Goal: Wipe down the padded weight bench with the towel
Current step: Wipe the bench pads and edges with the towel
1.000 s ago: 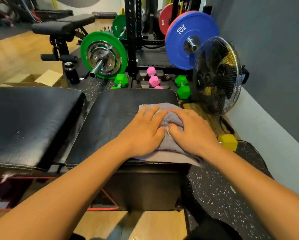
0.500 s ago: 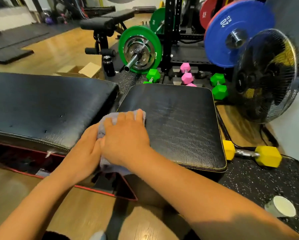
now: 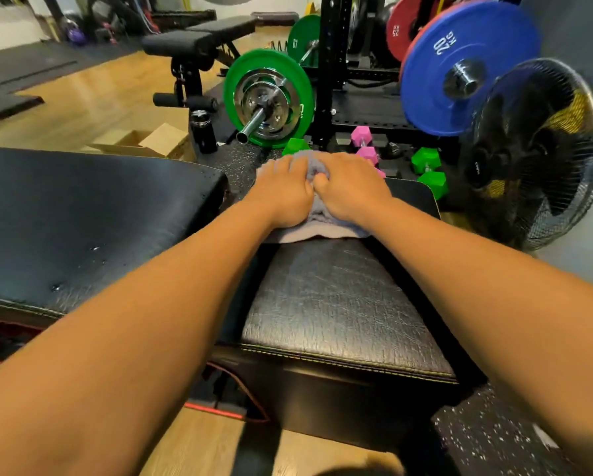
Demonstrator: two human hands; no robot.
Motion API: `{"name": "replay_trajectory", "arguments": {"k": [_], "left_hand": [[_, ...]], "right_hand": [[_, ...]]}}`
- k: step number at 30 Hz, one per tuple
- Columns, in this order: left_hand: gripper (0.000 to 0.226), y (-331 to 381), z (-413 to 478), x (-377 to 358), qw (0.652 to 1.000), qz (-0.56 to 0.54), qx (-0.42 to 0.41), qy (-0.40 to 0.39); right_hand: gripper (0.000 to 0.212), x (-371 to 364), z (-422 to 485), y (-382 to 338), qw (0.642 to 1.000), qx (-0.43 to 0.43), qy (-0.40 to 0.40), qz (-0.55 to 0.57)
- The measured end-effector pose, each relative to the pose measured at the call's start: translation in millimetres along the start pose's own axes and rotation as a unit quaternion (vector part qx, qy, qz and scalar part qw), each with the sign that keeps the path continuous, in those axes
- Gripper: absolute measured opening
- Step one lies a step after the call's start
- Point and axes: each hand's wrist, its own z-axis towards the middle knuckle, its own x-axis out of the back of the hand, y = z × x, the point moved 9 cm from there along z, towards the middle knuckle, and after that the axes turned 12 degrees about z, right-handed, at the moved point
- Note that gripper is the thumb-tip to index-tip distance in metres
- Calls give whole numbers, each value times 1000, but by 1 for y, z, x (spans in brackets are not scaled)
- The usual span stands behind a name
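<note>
The black padded bench has a small seat pad (image 3: 339,304) in front of me and a long back pad (image 3: 82,218) to its left. A grey towel (image 3: 317,228) lies bunched at the far end of the seat pad. My left hand (image 3: 283,190) and my right hand (image 3: 351,185) press down on it side by side, fingers pointing away from me. Most of the towel is hidden under my hands. A few water drops sit on the long pad.
Beyond the seat pad lie green (image 3: 429,170) and pink dumbbells (image 3: 365,146), a barbell with a green plate (image 3: 269,97), a blue plate (image 3: 460,67) and a black rack. A floor fan (image 3: 535,152) stands at right. A black bottle (image 3: 204,132) and a cardboard box (image 3: 143,142) sit behind the long pad.
Both hands have pushed the towel from the near left corner of the seat pad to its far end. My view has shifted with the reach.
</note>
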Motion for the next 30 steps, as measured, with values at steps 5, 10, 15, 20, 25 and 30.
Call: {"name": "replay_trajectory", "arguments": {"k": [5,10,15,20,25,30], "left_hand": [[43,30,-48,19,997,-11,-73,33],[45,46,-155,45,985,-24,-148,79],[58,33,-81,20,996,2,-87,18],[43,1,13,-7,999,-2,-36,-34],[49,-2,57,-12,997,25,-30,-73],[61,21,71,-4,992,81,-58,-83]], "right_hand": [[55,14,-45,-5,997,-24,1,-70],[54,34,-145,-59,997,50,-28,-49],[63,16,-70,-31,997,42,-46,-42],[56,-11,20,17,997,-5,-63,-48],[39,-12,52,41,993,-71,-98,-7],[41,0,47,61,990,-91,-102,14]]}}
